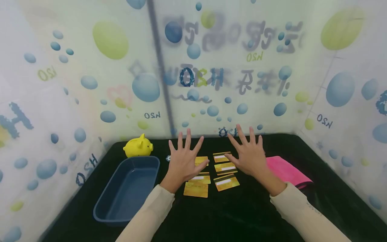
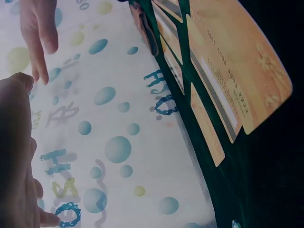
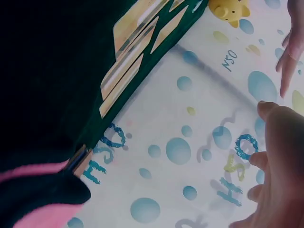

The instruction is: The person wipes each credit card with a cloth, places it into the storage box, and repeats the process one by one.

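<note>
Both hands are raised with fingers spread and nothing held. My left hand (image 1: 182,160) is above the left column of gold bank cards (image 1: 196,190), overlapping some of them in the head view. Beside the right column, my right hand (image 1: 250,156) has its thumb overlapping the farthest card (image 1: 220,157). Two nearer cards, a middle one (image 1: 225,168) and a tilted one (image 1: 226,182), show white and dark strips. In the left wrist view, a large card (image 2: 237,57) shows embossed digits. A pink pouch (image 1: 285,171) lies right of the right hand, its dark opening (image 3: 71,185) visible in the right wrist view.
A deep blue plastic tray (image 1: 127,191) stands on the left of the black-covered table (image 1: 242,215). Behind it sits a yellow piggy bank (image 1: 138,146). A small whitish round object (image 1: 168,158) lies close to the left hand. Patterned curtains (image 1: 211,111) enclose the table's back and sides.
</note>
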A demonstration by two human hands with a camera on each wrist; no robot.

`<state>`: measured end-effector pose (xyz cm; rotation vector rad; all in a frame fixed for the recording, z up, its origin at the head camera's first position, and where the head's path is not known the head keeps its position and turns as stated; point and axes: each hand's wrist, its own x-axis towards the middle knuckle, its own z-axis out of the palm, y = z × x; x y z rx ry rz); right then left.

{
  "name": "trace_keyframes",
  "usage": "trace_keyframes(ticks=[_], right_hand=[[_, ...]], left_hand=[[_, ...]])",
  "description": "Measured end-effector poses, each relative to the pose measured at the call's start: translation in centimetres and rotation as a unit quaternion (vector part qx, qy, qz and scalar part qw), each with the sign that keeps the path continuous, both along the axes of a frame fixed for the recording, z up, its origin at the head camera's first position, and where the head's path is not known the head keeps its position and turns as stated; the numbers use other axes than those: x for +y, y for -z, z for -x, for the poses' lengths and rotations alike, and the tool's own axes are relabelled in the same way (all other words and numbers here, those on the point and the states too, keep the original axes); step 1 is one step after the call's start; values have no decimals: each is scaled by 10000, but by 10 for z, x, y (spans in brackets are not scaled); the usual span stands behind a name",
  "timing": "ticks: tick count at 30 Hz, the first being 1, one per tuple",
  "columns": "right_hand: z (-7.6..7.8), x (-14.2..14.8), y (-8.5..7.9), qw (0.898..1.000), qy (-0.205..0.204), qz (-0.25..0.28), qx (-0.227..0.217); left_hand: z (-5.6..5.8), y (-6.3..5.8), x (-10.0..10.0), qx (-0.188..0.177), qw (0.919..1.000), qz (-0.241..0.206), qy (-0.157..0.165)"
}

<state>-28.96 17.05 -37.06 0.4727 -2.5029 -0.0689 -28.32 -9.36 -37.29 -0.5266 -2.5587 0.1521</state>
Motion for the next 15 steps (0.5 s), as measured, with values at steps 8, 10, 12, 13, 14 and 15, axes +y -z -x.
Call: trace_keyframes(ticks=[8,10,12,13,14,15], right_hand=[[-23,28,-4,9975,-156,421,-544],[-29,36,-5,9968,-190,489,-609],[-34,44,-7,9960,-220,538,-674],[-37,48,-8,9953,-206,557,-759],[-40,53,-10,9945,-190,585,-851],[-43,57,-10,9937,-155,579,-944]], left_hand=[[-22,0,-15,-527,9977,-255,345],[-28,1,-18,-738,9952,-417,489],[-33,3,-22,-1045,9902,-684,623],[-35,4,-23,-1200,9870,-818,682],[-38,5,-24,-1346,9835,-949,753],[-40,7,-24,-1506,9796,-1063,804]])
